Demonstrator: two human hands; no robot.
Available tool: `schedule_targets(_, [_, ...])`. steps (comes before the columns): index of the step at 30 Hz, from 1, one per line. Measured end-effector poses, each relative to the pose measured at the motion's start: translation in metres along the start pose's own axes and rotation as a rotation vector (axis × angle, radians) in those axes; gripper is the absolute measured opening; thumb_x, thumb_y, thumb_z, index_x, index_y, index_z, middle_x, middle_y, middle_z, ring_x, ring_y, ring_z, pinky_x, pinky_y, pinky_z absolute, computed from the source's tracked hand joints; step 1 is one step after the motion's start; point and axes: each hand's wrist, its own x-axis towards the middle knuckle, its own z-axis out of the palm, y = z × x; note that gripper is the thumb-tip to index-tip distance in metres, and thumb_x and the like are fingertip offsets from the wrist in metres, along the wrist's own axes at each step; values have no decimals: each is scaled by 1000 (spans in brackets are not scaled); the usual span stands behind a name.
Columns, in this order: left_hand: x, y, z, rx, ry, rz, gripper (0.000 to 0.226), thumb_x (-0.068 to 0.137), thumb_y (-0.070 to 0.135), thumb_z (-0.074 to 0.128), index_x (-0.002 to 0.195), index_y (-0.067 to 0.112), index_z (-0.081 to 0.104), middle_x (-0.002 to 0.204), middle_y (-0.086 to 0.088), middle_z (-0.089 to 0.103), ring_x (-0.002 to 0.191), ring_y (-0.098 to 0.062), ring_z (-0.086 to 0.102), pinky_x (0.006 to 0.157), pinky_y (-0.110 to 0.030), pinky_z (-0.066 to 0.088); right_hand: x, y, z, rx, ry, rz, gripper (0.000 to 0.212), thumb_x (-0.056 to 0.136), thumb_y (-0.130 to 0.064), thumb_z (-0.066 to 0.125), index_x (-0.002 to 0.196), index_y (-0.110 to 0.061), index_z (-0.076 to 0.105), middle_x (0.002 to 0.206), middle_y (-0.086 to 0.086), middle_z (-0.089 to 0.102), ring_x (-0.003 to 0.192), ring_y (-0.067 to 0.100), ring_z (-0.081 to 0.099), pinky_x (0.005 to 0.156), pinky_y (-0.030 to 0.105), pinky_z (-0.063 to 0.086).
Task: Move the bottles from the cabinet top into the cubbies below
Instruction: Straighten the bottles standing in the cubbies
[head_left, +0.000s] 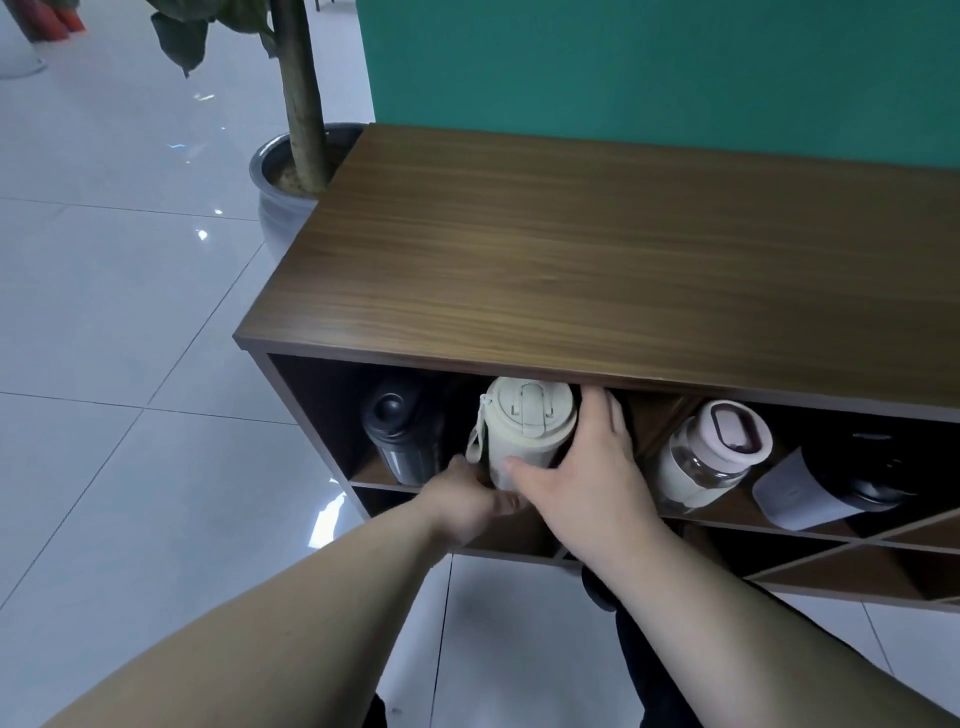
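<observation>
The cream bottle (524, 431) lies on its side in the top-left cubby (322, 415) of the cabinet, its long axis running front to back — lid toward the person, base deep in the shadow. It sits directly ahead of both hands, just beside a dark bottle (397, 436) that shares the same cubby to its left. Which way it must still travel is, by my reading, straight back along that axis, so the push should come from the lid end rather than the sides.

The right hand (587, 483) is the one doing most of the work: it is spread fairly wide, fingers curled round the bottle's right flank and thumb lying across the near underside, touching the body. The left hand (467, 501) comes in lower and from the left, fingers half closed under the bottle near the hanging strap (475, 441); it touches the bottle there, though how firm the grip is I cannot tell.

Two more bottles — a clear one with a pale lid (711, 454) and a black one in a grey sleeve (831, 483) — already lie in the neighbouring cubbies to the right. The cabinet top (597, 249) shows no bottles in the part that is in view.
</observation>
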Motion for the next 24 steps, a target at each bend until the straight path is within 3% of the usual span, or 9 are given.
schedule_targets(2, [-29,4,-9,82,-141,-45,54,80,40,77,132,38,64,125,10,73,114,-16,69,66,-15,56,-22,-7,-7,-50,20,-117,78,71,-37,77,141,-28,42,145,-9,40,138,13,37,114,33,33])
schedule_targets(4, [-48,-2,-22,178,-208,-135,51,84,50,68,134,45,61,131,10,68,111,-21,66,73,-27,57,-41,-12,-8,-26,-4,-218,60,75,-40,69,131,-30,53,133,-19,46,126,3,45,107,22,34])
schedule_targets(7, [-51,-21,-45,286,-107,-160,46,90,45,64,134,35,64,126,4,70,111,-25,67,78,-36,58,-50,-20,3,52,-205,-180,42,78,-38,66,119,-40,60,115,-30,54,108,-4,56,90,17,46])
schedule_targets(8, [-49,-27,-54,282,-56,-156,45,89,41,66,132,31,65,121,3,72,107,-23,68,72,-33,56,-49,-22,10,60,-275,-143,45,81,-36,68,125,-40,58,115,-30,56,108,-3,57,92,21,48])
schedule_targets(10, [-37,-46,-67,218,33,-188,52,76,47,74,120,20,68,110,-4,75,105,-27,72,79,-37,62,-43,-27,27,63,-383,-52,64,86,-35,70,145,-38,44,134,-23,52,120,-1,54,106,28,44])
schedule_targets(12, [-19,-70,-78,174,78,-185,68,62,56,74,112,12,64,103,-10,76,105,-32,72,85,-46,63,-33,-31,46,61,-419,-21,87,86,-38,70,157,-31,21,158,-7,37,143,8,38,118,30,31])
schedule_targets(14, [-33,-56,-85,141,97,-138,70,62,59,71,117,16,61,105,-6,73,104,-30,69,82,-39,60,-24,-38,63,55,-408,1,99,86,-39,71,160,-26,8,166,-3,22,152,10,20,120,24,19])
schedule_targets(18, [-42,-40,-90,17,171,-133,82,81,39,72,148,12,34,127,-8,65,112,-29,60,87,-34,49,-8,-50,92,24,-302,14,111,80,-43,76,160,-20,2,169,1,12,155,14,7,116,20,11])
schedule_targets(24, [-39,-31,-91,-103,184,-69,97,64,51,74,142,14,31,135,-9,59,120,-31,61,100,-44,54,12,-53,113,118,-174,80,117,72,-42,84,159,-24,7,163,1,23,151,16,19,110,17,15])
